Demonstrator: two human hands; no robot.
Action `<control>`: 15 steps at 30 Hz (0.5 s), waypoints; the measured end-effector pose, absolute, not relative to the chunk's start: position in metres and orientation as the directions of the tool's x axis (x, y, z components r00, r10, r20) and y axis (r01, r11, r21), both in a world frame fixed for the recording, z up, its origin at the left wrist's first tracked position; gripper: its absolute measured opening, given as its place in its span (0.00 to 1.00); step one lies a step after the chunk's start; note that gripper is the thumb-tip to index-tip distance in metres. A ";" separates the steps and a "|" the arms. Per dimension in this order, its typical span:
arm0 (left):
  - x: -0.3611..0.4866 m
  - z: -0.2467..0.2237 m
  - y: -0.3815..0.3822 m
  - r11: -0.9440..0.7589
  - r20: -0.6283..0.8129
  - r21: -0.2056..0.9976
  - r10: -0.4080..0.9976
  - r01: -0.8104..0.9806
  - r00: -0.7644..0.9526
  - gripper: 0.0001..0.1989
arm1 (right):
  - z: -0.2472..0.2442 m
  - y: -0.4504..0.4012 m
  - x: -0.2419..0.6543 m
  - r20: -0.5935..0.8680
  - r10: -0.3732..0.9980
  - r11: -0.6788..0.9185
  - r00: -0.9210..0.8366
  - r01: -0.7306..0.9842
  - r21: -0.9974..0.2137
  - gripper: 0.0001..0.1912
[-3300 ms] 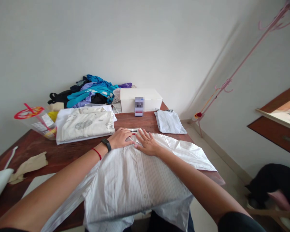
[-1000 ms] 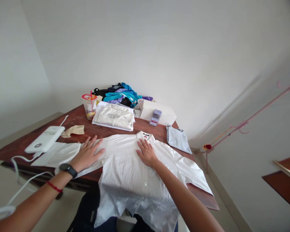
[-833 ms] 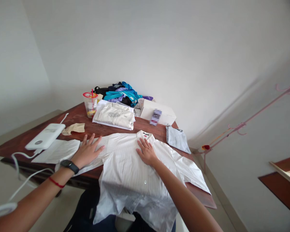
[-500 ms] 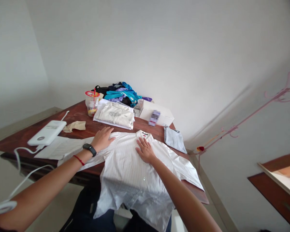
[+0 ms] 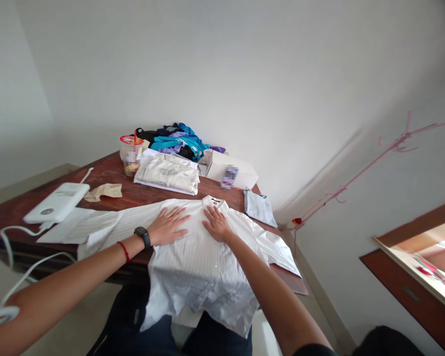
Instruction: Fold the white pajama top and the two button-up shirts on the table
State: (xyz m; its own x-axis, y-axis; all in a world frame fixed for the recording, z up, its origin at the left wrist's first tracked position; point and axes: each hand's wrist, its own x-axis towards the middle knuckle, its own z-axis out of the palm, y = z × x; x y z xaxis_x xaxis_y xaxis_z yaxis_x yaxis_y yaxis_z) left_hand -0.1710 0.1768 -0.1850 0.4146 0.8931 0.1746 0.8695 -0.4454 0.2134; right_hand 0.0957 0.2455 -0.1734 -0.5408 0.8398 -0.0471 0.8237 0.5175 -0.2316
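A white striped shirt [image 5: 200, 267] lies front up across the table, its collar toward the back and its hem hanging over the front edge onto my lap. My left hand [image 5: 168, 226] rests flat on the shirt near the left shoulder, fingers spread. Just below the collar, my right hand [image 5: 217, 225] also lies flat with its fingers apart. The left sleeve stretches out along the table, and its end reaches toward a white power bank [image 5: 57, 202]. At the right, the other sleeve slants toward the table's edge.
Behind the shirt are a folded white garment [image 5: 168, 173], a lidded plastic cup [image 5: 131, 158], a heap of clothes [image 5: 181, 141] and a white box [image 5: 232, 168]. A folded grey cloth [image 5: 259, 207] lies at the right. A white cable [image 5: 40, 267] hangs at the left. A pink rack [image 5: 374, 158] stands beyond.
My left hand has slid right from the sleeve onto the shirt's shoulder and chest. The right hand stays below the collar. The view has shifted slightly to the right.
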 end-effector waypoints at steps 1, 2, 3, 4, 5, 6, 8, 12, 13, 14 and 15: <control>-0.176 -0.184 0.177 -0.438 0.163 0.209 0.897 0.874 0.411 0.30 | -0.173 0.247 0.096 -0.048 0.839 0.519 -0.542 0.823 -0.231 0.34; -0.180 -0.184 0.178 -0.434 0.155 0.207 0.899 0.877 0.409 0.31 | -0.172 0.248 0.096 -0.048 0.836 0.523 -0.547 0.820 -0.232 0.35; -0.184 -0.183 0.178 -0.433 0.152 0.208 0.900 0.877 0.408 0.31 | -0.172 0.249 0.096 -0.048 0.832 0.528 -0.553 0.815 -0.236 0.35; -0.187 -0.183 0.179 -0.431 0.154 0.209 0.901 0.878 0.406 0.31 | -0.171 0.250 0.097 -0.047 0.828 0.533 -0.559 0.811 -0.243 0.35; -0.191 -0.183 0.179 -0.429 0.158 0.211 0.902 0.878 0.403 0.31 | -0.170 0.251 0.097 -0.043 0.824 0.538 -0.565 0.804 -0.251 0.35; -0.194 -0.183 0.179 -0.426 0.161 0.211 0.903 0.880 0.399 0.31 | -0.170 0.252 0.097 -0.038 0.820 0.543 -0.571 0.798 -0.260 0.35; -0.198 -0.182 0.179 -0.420 0.159 0.203 0.906 0.885 0.393 0.30 | -0.170 0.252 0.098 -0.022 0.815 0.552 -0.579 0.787 -0.275 0.35; -0.199 -0.183 0.179 -0.419 0.150 0.189 0.906 0.888 0.396 0.30 | -0.172 0.253 0.099 -0.005 0.817 0.550 -0.577 0.781 -0.296 0.35; -0.199 -0.183 0.179 -0.420 0.149 0.187 0.906 0.888 0.397 0.30 | -0.172 0.254 0.099 -0.005 0.818 0.548 -0.576 0.781 -0.302 0.35; -0.199 -0.183 0.180 -0.420 0.148 0.186 0.906 0.888 0.397 0.30 | -0.173 0.254 0.100 -0.004 0.818 0.547 -0.576 0.779 -0.307 0.35; -0.199 -0.184 0.181 -0.420 0.145 0.186 0.906 0.888 0.398 0.30 | -0.174 0.255 0.100 -0.001 0.817 0.548 -0.577 0.777 -0.310 0.35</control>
